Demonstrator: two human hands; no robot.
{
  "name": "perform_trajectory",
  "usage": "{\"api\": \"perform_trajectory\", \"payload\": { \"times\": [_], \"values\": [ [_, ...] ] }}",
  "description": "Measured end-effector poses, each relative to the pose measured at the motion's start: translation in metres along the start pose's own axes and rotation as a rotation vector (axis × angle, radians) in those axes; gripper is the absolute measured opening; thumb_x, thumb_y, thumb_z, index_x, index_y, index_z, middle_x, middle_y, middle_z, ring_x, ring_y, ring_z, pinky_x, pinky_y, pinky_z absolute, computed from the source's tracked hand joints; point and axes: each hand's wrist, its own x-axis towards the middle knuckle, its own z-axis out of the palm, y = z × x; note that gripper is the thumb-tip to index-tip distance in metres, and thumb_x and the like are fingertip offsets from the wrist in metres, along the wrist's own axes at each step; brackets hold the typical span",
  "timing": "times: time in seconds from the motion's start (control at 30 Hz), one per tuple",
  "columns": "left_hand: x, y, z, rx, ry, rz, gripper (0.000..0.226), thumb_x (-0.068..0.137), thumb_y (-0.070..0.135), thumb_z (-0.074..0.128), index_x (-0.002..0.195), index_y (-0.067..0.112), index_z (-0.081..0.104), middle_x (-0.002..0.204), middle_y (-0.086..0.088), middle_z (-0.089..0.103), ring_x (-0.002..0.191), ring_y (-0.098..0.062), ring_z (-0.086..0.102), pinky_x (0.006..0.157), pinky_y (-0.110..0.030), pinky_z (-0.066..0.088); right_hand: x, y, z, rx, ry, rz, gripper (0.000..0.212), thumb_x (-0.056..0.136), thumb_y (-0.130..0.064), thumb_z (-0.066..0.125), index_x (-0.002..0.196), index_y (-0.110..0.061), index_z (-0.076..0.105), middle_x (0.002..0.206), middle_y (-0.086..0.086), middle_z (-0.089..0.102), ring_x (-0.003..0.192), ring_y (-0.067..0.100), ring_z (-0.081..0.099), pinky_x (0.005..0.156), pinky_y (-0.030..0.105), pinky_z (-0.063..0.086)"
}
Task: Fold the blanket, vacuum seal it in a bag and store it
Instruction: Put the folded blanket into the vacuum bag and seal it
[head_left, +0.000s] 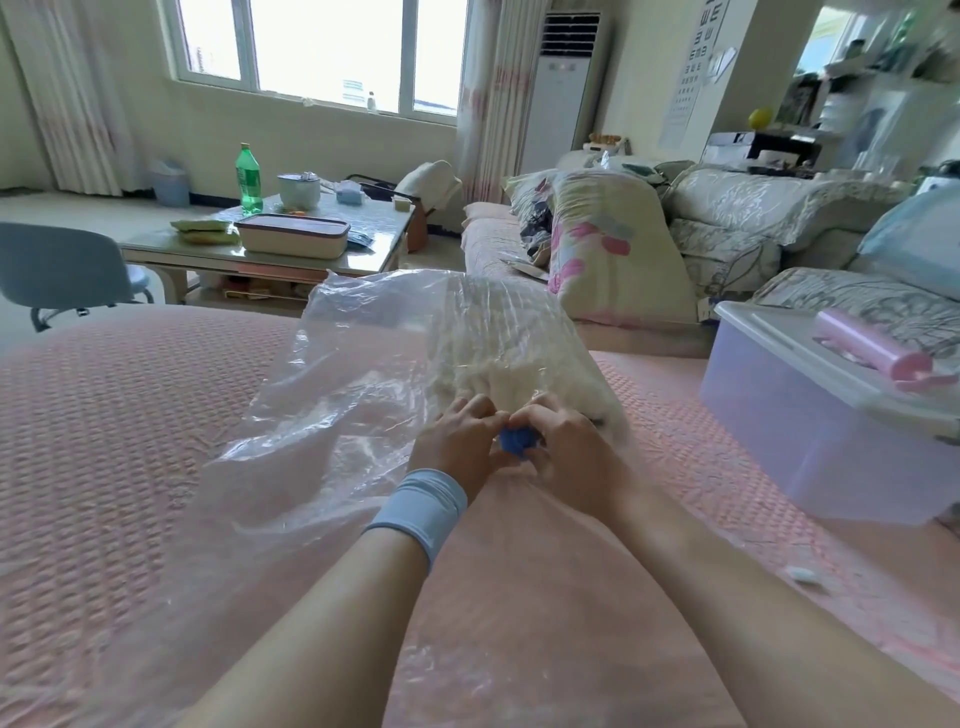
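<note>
Head view has my pink quilted bed under everything, and on it lies the large clear plastic vacuum bag, crumpled and full of air. That bag is my landmark. Inside it, along its right side, sits the folded white fluffy blanket. So folding and bagging look done, and I judge that I am on the sealing step.

Right of the bag, near but apart from it, stands a translucent plastic storage box with a white lid and a pink roll on top, likely where the bag goes last.

At the bag's near end my left hand and right hand meet. Both have their fingers curled and pinching a small blue plastic piece. I cannot tell whether it is a valve cap or a sealing clip.

Next I need a firm, steady pinch on that piece with the film held flat beneath it, then the air pressed out.

Left of the bag is open bedspread, and the bag's own left half is slack film I can smooth. Beyond the bag's far end the bed drops off, so pushing that way risks it sliding over.
</note>
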Motion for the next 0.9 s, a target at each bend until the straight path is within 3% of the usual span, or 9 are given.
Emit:
{"api": "perform_trajectory", "payload": {
  "times": [0.07,0.13,0.23,0.33,0.43,0.5,0.63,0.8,0.9],
  "values": [
    [-0.001,-0.001,-0.001,0.011,0.02,0.003,0.043,0.088,0.054,0.057,0.125,0.034,0.057,0.118,0.008,0.052,0.115,-0.014,0.047,0.089,-0.028,0.042,-0.001,0.0,0.004,-0.004,0.105,0.04,0.027,0.08,-0.013,0.069,0.106,-0.011,0.068,0.102,0.002,0.059,0.085,0.015,0.062,0.076,0.014,0.048],
    [-0.002,-0.001,-0.002,0.031,0.013,0.0,0.043,0.087,0.055,0.056,0.126,0.035,0.057,0.121,0.009,0.051,0.117,-0.015,0.046,0.089,-0.028,0.042,0.002,-0.005,0.006,-0.08,0.194,0.172,0.02,0.083,-0.03,0.071,0.096,-0.016,0.064,0.095,-0.001,0.06,0.08,0.016,0.061,0.071,0.026,0.052],
    [-0.005,-0.005,-0.001,0.02,0.001,-0.041,0.045,0.084,0.058,0.058,0.125,0.039,0.057,0.133,0.011,0.045,0.122,-0.017,0.044,0.089,-0.033,0.045,0.006,-0.006,0.008,-0.169,0.116,0.322,0.026,0.084,-0.043,0.072,0.084,-0.018,0.064,0.083,-0.001,0.067,0.076,0.016,0.062,0.068,0.03,0.051],
    [-0.006,-0.008,0.001,0.043,-0.037,-0.05,0.052,0.082,0.06,0.06,0.13,0.04,0.053,0.142,0.01,0.04,0.128,-0.019,0.04,0.092,-0.036,0.046,0.004,-0.006,0.01,-0.071,0.063,0.191,0.014,0.079,-0.017,0.077,0.089,-0.012,0.069,0.09,0.002,0.063,0.079,0.018,0.061,0.068,0.023,0.045],
    [-0.008,-0.007,0.001,0.044,-0.018,-0.047,0.055,0.082,0.06,0.06,0.132,0.042,0.049,0.141,0.009,0.041,0.127,-0.019,0.041,0.09,-0.037,0.047,0.0,-0.006,0.01,0.028,0.062,0.076,0.026,0.073,0.002,0.075,0.095,-0.012,0.07,0.098,0.001,0.057,0.086,0.017,0.059,0.072,0.017,0.045],
    [-0.007,-0.007,0.001,0.038,-0.013,-0.049,0.055,0.082,0.058,0.06,0.133,0.042,0.048,0.14,0.009,0.042,0.127,-0.019,0.041,0.091,-0.038,0.047,0.0,-0.009,0.012,0.002,0.083,0.165,0.028,0.077,-0.009,0.075,0.103,-0.015,0.067,0.105,0.0,0.056,0.094,0.016,0.057,0.078,0.019,0.046],
    [-0.008,-0.007,0.004,0.055,-0.013,-0.056,0.052,0.085,0.054,0.059,0.133,0.039,0.049,0.142,0.008,0.041,0.13,-0.019,0.038,0.096,-0.038,0.045,0.001,-0.011,0.014,-0.097,0.09,0.374,0.027,0.085,-0.037,0.074,0.099,-0.015,0.068,0.094,0.001,0.068,0.087,0.017,0.064,0.076,0.029,0.051],
    [-0.009,-0.004,0.008,0.047,0.01,-0.064,0.052,0.084,0.056,0.06,0.132,0.038,0.048,0.142,0.007,0.041,0.131,-0.02,0.038,0.098,-0.038,0.044,-0.002,-0.005,0.013,0.033,0.046,0.158,0.028,0.076,0.001,0.071,0.099,-0.016,0.068,0.1,0.004,0.058,0.09,0.02,0.059,0.075,0.024,0.046],
    [-0.008,-0.003,0.011,0.04,0.009,-0.069,0.052,0.085,0.052,0.059,0.133,0.038,0.046,0.143,0.007,0.04,0.131,-0.02,0.038,0.099,-0.037,0.043,-0.001,-0.007,0.019,-0.006,0.082,0.226,0.027,0.081,-0.013,0.069,0.107,-0.018,0.063,0.108,0.002,0.053,0.1,0.019,0.055,0.086,0.029,0.049]
  ]
}}
